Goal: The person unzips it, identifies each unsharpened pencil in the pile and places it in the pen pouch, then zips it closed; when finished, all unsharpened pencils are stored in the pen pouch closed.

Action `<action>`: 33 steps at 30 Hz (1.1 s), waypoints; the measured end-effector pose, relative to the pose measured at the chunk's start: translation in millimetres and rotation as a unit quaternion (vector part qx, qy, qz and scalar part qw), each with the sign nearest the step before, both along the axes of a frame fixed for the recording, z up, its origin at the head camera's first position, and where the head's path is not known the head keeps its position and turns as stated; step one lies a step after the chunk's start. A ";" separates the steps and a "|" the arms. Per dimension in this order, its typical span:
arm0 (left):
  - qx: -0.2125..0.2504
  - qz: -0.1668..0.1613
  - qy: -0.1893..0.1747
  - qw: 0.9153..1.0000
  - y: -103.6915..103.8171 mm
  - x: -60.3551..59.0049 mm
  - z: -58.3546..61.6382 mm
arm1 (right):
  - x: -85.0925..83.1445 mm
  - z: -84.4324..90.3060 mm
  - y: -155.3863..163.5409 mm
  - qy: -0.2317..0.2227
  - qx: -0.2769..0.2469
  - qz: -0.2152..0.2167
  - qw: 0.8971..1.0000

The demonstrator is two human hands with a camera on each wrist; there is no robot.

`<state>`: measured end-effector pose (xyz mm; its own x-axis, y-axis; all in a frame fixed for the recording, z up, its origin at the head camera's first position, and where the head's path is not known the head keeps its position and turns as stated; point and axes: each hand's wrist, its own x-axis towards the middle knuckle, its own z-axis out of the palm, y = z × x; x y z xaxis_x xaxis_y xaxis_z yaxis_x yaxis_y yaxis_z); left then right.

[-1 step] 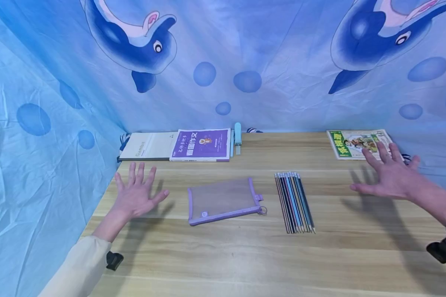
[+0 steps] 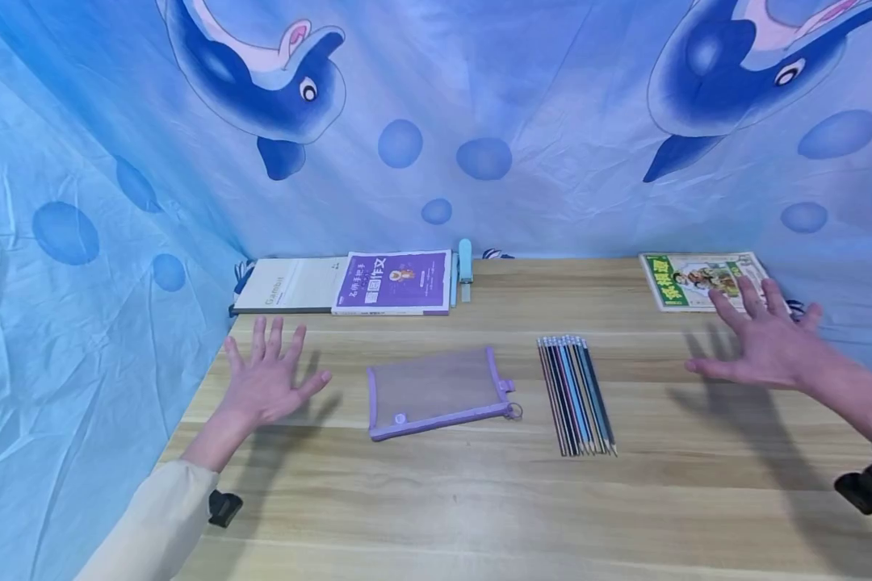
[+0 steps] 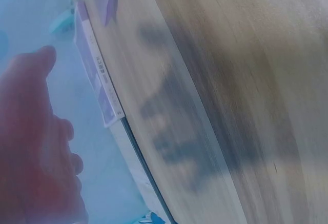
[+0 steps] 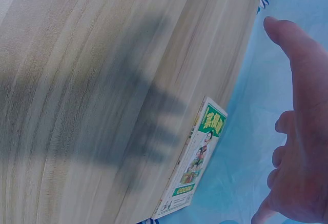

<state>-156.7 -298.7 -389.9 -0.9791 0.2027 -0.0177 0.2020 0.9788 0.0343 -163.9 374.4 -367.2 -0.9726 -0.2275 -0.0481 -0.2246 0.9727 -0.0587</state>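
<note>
Nothing has shifted since before: left hand (image 2: 265, 386) and right hand (image 2: 766, 343) still hover spread wide, empty, flanking pouch (image 2: 436, 391) and pencils (image 2: 576, 394)

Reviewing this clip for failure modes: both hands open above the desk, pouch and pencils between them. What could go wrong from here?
1. The pencils lie loose in a tight row; a sweep by the right hand could roll or scatter them.
2. The mesh pouch lies flat and looks limp; one-handed filling by the left hand may let it slide or fold.
3. The green book sits near the desk's right edge, close to the right hand; a bump might push it off.
</note>
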 end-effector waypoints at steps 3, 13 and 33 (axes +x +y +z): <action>0.006 -0.004 -0.006 1.000 2.6 0.4 -0.2 | 0.6 0.5 -1.6 -0.006 -0.004 0.006 1.000; 0.222 0.035 -0.073 0.972 38.2 16.4 -15.1 | -6.2 0.4 -81.9 -0.009 -0.155 0.092 0.984; 0.315 0.102 -0.168 0.928 98.5 16.9 -35.7 | -31.4 -60.4 -256.7 -0.311 -0.392 -0.015 0.866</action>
